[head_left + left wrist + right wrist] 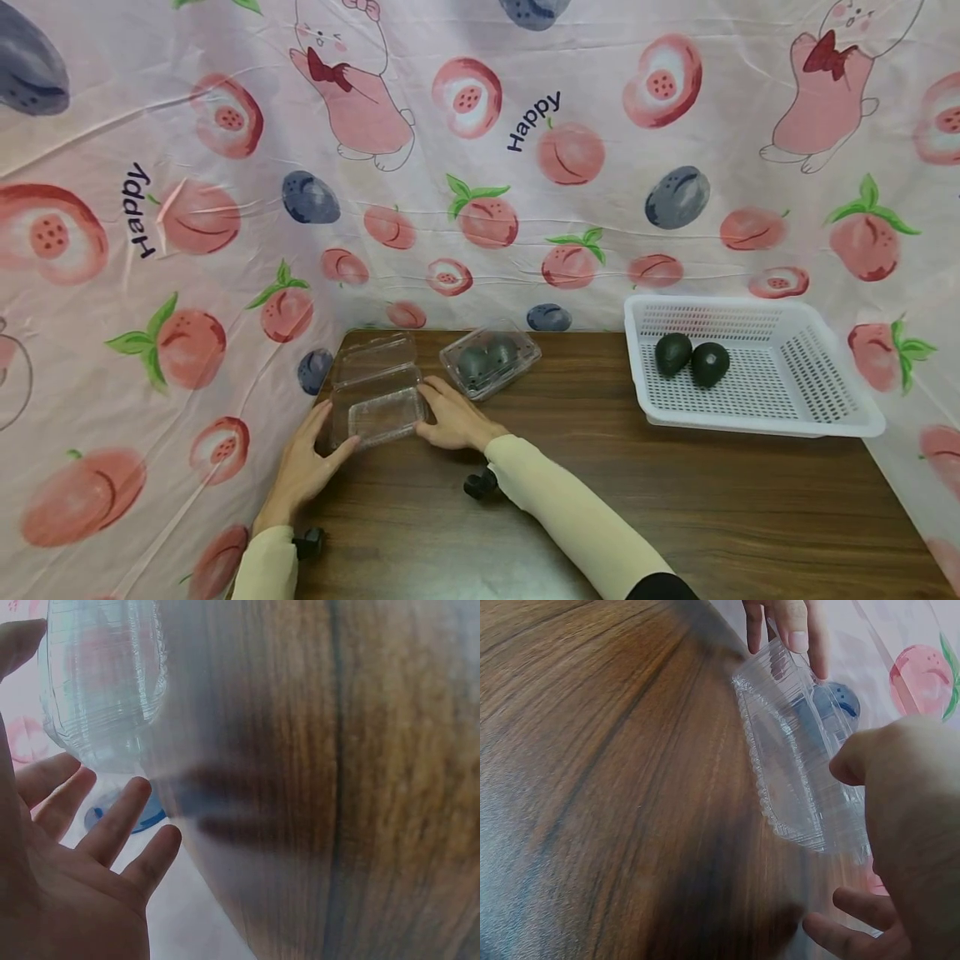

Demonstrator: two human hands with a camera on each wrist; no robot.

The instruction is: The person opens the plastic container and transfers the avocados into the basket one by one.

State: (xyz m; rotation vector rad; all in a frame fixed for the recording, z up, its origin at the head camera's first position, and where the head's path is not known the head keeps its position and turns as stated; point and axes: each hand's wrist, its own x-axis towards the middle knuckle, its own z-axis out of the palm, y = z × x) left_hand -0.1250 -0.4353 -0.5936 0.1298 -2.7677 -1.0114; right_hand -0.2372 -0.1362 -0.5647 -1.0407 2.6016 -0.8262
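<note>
A clear plastic clamshell container (386,415), its lid (375,358) laid back, is at the far left of the table with nothing inside. My left hand (306,462) holds its left end, thumb at the front corner and fingers along the side. At the right end is my right hand (456,417), its thumb (849,761) on the container and its other fingers spread apart. In the left wrist view, the container's end lies between the left thumb and fingers (112,825). Some finger contacts are hidden.
Behind my right hand stands a closed clear clamshell (491,358) with two avocados (501,352) inside. A white perforated basket (780,408) at the back right holds two dark green avocados (709,364). Fruit-printed cloth (480,150) hangs round the brown wooden table (637,492).
</note>
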